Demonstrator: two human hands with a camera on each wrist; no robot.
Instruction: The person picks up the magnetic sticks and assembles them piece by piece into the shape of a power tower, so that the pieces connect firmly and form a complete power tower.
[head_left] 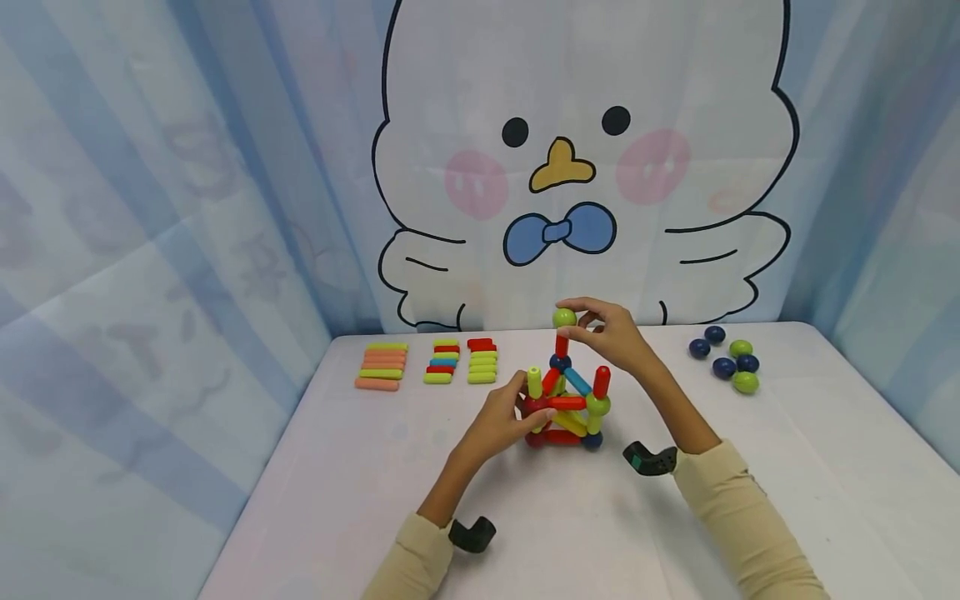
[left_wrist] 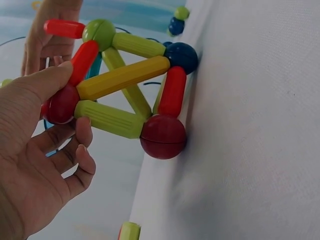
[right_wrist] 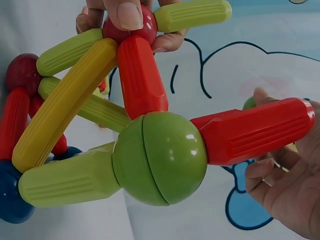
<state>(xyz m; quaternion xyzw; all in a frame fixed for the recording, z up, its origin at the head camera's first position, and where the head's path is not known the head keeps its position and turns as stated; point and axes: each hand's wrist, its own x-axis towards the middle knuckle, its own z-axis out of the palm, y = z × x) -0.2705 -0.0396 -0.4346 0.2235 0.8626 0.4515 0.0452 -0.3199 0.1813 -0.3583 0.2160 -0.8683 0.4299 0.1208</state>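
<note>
So the ball-and-rod frame (head_left: 567,402) stood around the middle of the tabletop (head_left: 555,533), kinda toward the back, with its bottom balls resting on the surface. Left hand (head_left: 498,421) had its fingers curled around a red ball (left_wrist: 63,105) on the upper left corner, thumb on one side, and a short green rod (head_left: 534,382) poked straight up from that same ball. Right hand (head_left: 611,333) was up higher, fingers nearly closed, thumb and index pinching a green ball (head_left: 564,318) at the top of an upright red rod (head_left: 562,345). That rod rose off a dark blue ball (head_left: 560,363). Couldn't tell if the green one was actually stuck on. Another red rod (head_left: 602,382) stood on the right-hand corner ball (head_left: 597,405), also green.

Spare rods (head_left: 440,362) lay off to the left in three neat columns, and the spare balls (head_left: 724,367), four dark blue and two green, sat bunched over at the far right. Behind everything hung a pale blue curtain (head_left: 240,250) with a big cartoon bird (head_left: 570,75) on it.
</note>
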